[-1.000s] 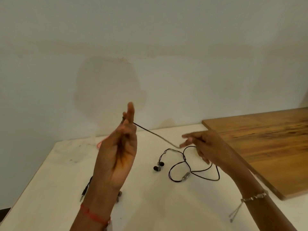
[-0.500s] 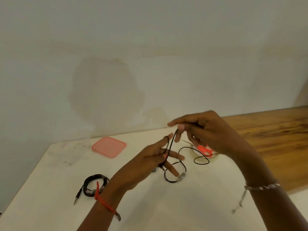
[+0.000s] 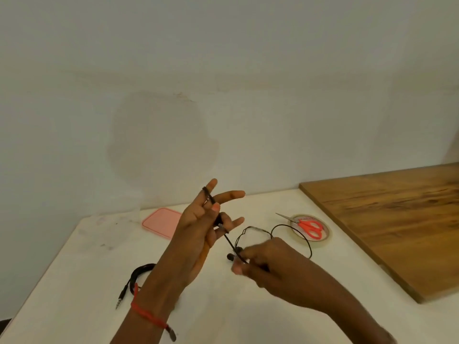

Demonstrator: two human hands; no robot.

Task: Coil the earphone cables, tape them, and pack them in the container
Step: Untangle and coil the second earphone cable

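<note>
Two earphone cables [image 3: 229, 240], one pink lid [image 3: 161, 222], one scissors [image 3: 310, 228], one tape roll [image 3: 325, 236]

Free table [image 3: 223, 319] at lower centre
Lid [image 3: 161, 222], coiled cable [image 3: 139, 274] block left; tape roll [image 3: 325, 235], scissors [image 3: 310, 228], board [image 3: 397, 219] block right.

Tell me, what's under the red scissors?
A tape roll lies under the scissors, which rest across its top. The handles cover part of the roll's hole, so that bit of table is hidden.
</note>
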